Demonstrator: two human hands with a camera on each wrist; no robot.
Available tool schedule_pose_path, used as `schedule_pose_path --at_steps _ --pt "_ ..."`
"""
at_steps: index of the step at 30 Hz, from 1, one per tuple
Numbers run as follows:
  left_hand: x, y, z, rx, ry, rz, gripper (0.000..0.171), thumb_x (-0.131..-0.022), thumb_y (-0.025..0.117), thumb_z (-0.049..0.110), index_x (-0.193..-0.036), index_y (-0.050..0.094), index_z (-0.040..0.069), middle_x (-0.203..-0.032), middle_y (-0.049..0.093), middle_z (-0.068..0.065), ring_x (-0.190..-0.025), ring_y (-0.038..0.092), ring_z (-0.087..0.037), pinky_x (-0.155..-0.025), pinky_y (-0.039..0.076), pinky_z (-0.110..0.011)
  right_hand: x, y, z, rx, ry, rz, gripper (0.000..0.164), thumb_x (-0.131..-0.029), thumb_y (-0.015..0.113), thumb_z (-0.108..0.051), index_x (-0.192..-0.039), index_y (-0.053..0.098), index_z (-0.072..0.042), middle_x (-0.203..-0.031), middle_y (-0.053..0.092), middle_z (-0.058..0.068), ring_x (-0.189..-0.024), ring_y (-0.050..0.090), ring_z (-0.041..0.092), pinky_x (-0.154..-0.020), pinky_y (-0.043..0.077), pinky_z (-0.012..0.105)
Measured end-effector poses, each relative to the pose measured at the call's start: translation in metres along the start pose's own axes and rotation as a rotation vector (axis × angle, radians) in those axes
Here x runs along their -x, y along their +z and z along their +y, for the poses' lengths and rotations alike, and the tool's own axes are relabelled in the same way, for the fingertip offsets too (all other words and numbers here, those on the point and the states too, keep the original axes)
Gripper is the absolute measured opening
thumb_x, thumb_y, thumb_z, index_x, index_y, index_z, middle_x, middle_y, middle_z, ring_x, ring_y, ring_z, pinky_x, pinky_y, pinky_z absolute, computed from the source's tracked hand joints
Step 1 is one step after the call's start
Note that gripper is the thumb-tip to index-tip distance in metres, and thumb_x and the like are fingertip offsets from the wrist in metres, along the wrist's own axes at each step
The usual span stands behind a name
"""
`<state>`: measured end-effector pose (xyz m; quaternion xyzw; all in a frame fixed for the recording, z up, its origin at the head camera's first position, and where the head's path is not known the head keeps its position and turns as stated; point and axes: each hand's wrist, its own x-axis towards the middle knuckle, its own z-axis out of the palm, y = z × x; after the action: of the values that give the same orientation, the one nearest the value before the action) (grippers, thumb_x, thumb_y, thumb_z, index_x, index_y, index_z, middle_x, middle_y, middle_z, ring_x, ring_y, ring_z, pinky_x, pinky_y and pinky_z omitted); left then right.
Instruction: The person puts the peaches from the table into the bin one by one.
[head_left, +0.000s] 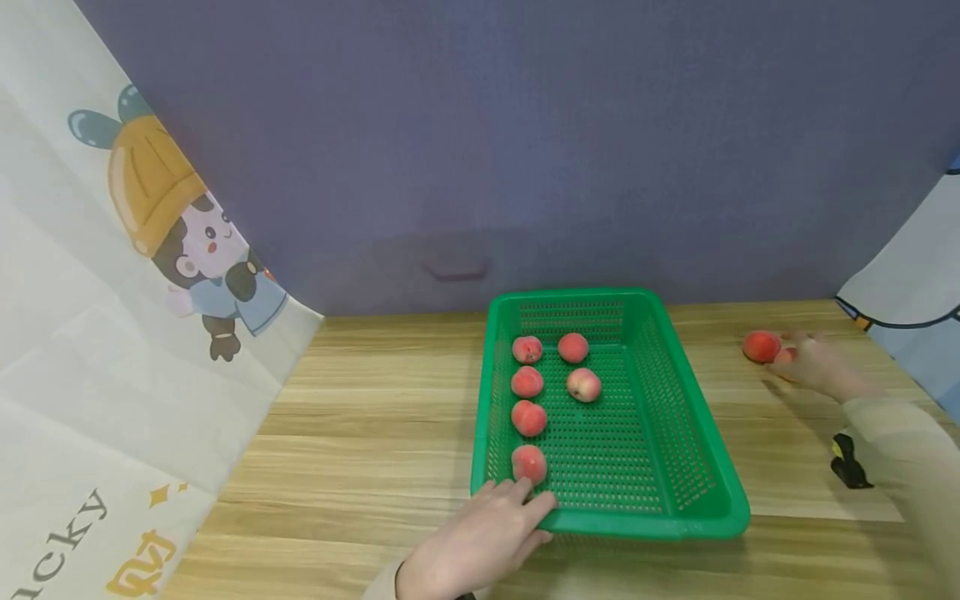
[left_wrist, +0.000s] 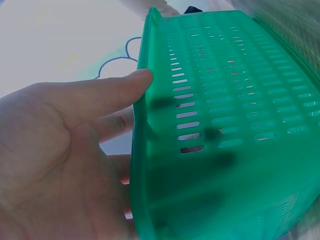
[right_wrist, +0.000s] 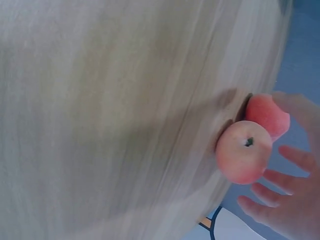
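My left hand [head_left: 480, 533] holds the near rim of a green plastic basket [head_left: 716, 450], the thumb [left_wrist: 120, 90] on the outer face and the fingers over the edge. Several red peaches [head_left: 528, 418] lie inside, most in a row along the left wall; a paler one [head_left: 583, 385] sits near the middle. Far to the right, my right hand [head_left: 825, 367] reaches over two more peaches on the table. In the right wrist view its fingers are spread beside the paler peach [right_wrist: 244, 152], and the thumb overlaps the redder peach [right_wrist: 266, 115] behind it.
A wood-grain table [head_left: 360, 400] bears the basket. Behind it rises a dark blue-grey panel [head_left: 480, 150]. A printed white sheet [head_left: 90, 333] hangs at the left, and another printed sheet [head_left: 911, 283] at the right. A small black item [head_left: 849, 462] shows beside the right sleeve.
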<state>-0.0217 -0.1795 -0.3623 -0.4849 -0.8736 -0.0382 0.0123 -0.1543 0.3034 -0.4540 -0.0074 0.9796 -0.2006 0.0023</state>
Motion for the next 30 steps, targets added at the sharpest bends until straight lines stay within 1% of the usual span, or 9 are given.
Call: schedule_pose_path --at_steps 4,6,9,11,13,16,20,23,30 --pt "0.0 0.0 0.0 0.011 -0.002 -0.007 0.023 -0.085 0.057 0.03 -0.104 0.052 0.018 -0.089 0.052 0.005 -0.068 0.046 -0.001 -0.061 0.034 -0.015 0.0 0.006 0.002 0.009 0.014 0.003 0.072 -0.076 0.063 -0.026 -0.114 0.03 0.025 -0.102 0.036 0.048 -0.092 0.035 0.059 -0.075 0.032 0.064" --pt "0.0 0.0 0.0 0.004 0.002 0.0 0.023 -0.085 0.057 0.03 -0.104 0.052 0.018 -0.088 0.052 0.005 -0.068 0.045 -0.001 -0.06 0.033 -0.015 -0.001 0.008 0.003 0.013 0.015 0.011 0.073 -0.075 0.064 -0.026 -0.114 0.03 0.024 -0.103 0.036 0.048 -0.093 0.033 0.059 -0.076 0.03 0.065" --pt "0.0 0.0 -0.001 -0.006 0.007 0.011 0.022 -0.085 0.057 0.03 -0.103 0.052 0.018 -0.087 0.051 0.006 -0.067 0.045 -0.001 -0.06 0.032 -0.014 0.0 0.01 0.003 0.01 0.021 0.019 0.072 -0.075 0.064 -0.026 -0.114 0.03 0.023 -0.104 0.035 0.049 -0.093 0.032 0.059 -0.077 0.029 0.066" --pt "0.0 0.0 -0.001 -0.004 0.007 0.009 0.022 -0.085 0.057 0.031 -0.103 0.052 0.018 -0.087 0.052 0.005 -0.067 0.045 -0.001 -0.06 0.032 -0.014 0.0 0.011 0.004 -0.001 0.025 0.013 0.071 -0.075 0.064 -0.025 -0.114 0.029 0.023 -0.104 0.033 0.05 -0.093 0.031 0.059 -0.076 0.029 0.066" --pt "0.0 0.0 -0.001 0.003 0.004 0.003 0.022 -0.085 0.056 0.031 -0.103 0.052 0.018 -0.088 0.052 0.005 -0.067 0.045 -0.001 -0.06 0.034 -0.015 0.0 0.012 0.003 0.001 0.019 0.014 0.07 -0.075 0.064 -0.024 -0.113 0.029 0.023 -0.102 0.035 0.05 -0.092 0.032 0.06 -0.076 0.03 0.065" --pt "0.0 0.0 -0.001 0.012 -0.001 -0.006 0.022 -0.086 0.056 0.031 -0.103 0.052 0.018 -0.089 0.053 0.005 -0.068 0.046 -0.001 -0.061 0.035 -0.016 0.0 0.014 0.002 0.008 -0.005 0.039 0.067 -0.074 0.065 -0.021 -0.11 0.032 0.025 -0.099 0.038 0.049 -0.09 0.034 0.059 -0.075 0.031 0.064" --pt "0.0 0.0 -0.001 0.011 0.001 0.001 0.022 -0.085 0.057 0.03 -0.103 0.052 0.018 -0.089 0.053 0.005 -0.068 0.046 -0.001 -0.061 0.035 -0.016 -0.001 0.017 0.002 0.027 -0.042 0.093 0.061 -0.071 0.065 -0.016 -0.104 0.037 0.026 -0.093 0.044 0.046 -0.086 0.037 0.057 -0.074 0.033 0.063" --pt "-0.001 0.0 -0.001 0.016 -0.001 0.002 0.021 -0.085 0.057 0.03 -0.102 0.052 0.018 -0.089 0.053 0.005 -0.067 0.045 -0.001 -0.061 0.034 -0.015 -0.002 0.018 0.002 0.022 -0.054 0.105 0.058 -0.07 0.065 -0.015 -0.103 0.039 0.026 -0.092 0.046 0.045 -0.085 0.039 0.057 -0.074 0.033 0.062" --pt "-0.001 0.001 -0.001 0.006 0.0 0.01 0.02 -0.085 0.057 0.031 -0.1 0.052 0.018 -0.087 0.051 0.006 -0.068 0.045 -0.002 -0.06 0.034 -0.015 -0.001 0.02 0.005 0.047 -0.116 0.132 0.045 -0.068 0.061 -0.006 -0.096 0.044 0.025 -0.087 0.048 0.042 -0.081 0.043 0.056 -0.072 0.036 0.059"
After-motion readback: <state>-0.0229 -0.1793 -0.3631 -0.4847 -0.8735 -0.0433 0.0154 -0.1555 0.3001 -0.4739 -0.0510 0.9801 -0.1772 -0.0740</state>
